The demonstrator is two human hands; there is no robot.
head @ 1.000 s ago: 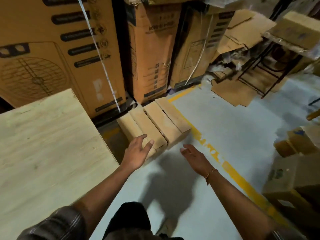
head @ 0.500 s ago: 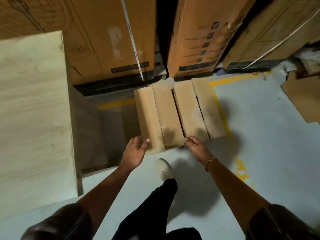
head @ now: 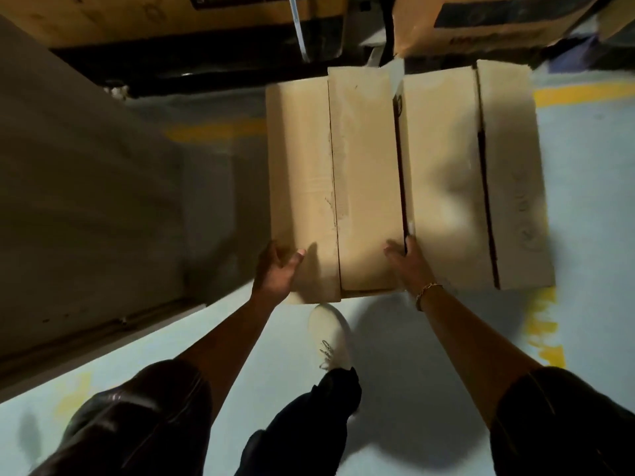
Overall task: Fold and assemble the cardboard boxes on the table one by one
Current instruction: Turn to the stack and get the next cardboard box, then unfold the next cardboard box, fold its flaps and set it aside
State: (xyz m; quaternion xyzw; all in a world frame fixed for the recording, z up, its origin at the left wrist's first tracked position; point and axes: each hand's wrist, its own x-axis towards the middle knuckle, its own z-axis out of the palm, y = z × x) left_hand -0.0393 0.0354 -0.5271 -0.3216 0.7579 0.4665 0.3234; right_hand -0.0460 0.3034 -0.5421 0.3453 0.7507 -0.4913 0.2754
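two bundles of flat cardboard stand side by side on the pale floor, edge-up, each made of folded boxes pressed together. left bundle and right bundle are separated by a dark narrow gap; they look to be touching or nearly so along it. their far ends sit close to the large printed cartons at the top of view, beside a yellow floor line.

left hand is at the near left corner of the left bundle: thumb lies on the top face, fingers wrap around the outer side and are mostly hidden, so it reads as clamped on the cardboard. right hand is at the near end of the gap, fingers pressed on the top face of the left bundle, thumb side at the slot. cannot tell whether this hand is gripping or only pressing. a gold bracelet sits on the right wrist.

the near edge of the left bundle sits just above a white shoe; whether it is lifted off the floor cannot be told. dark sleeves and a dark trouser leg fill the bottom of view.

the table shows at the left, in shadow, apart from the bundles.
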